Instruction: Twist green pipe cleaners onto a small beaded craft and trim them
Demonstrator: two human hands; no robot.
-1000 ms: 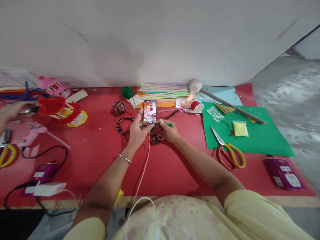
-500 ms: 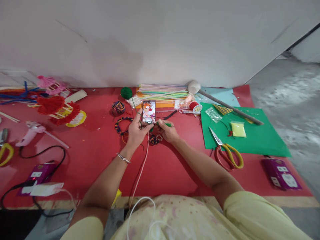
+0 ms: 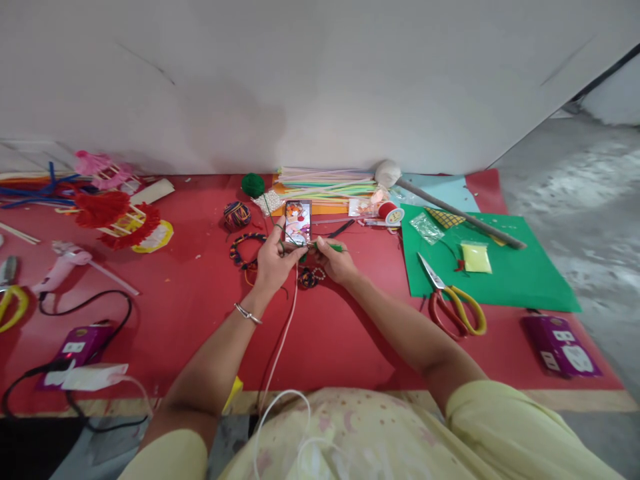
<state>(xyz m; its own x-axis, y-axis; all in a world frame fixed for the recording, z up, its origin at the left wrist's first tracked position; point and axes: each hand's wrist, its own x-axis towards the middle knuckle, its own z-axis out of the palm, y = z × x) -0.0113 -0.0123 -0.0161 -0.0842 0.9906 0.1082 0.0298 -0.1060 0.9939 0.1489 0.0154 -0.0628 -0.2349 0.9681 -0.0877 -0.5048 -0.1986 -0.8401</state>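
My left hand is closed, with green yarn looped round its index finger and pinched at the thumb. That yarn runs up to a green ball by the wall. In my right hand I grip a green-handled crochet hook, its tip meeting the yarn at my left fingertips. Just beyond both hands a lit phone lies on the red table cover. Below the fingers is a small dark multicoloured piece with a beaded loop. A braided multicoloured ring lies beside my left hand.
Scissors with red and yellow handles lie partly on a green sheet at right. A pink glue gun and a purple power box with cords are at left. A white-headed stick slants across the back right.
Both hands stay in nearly the same place, with the hook still at the yarn. Only a very slight shift of the view shows.
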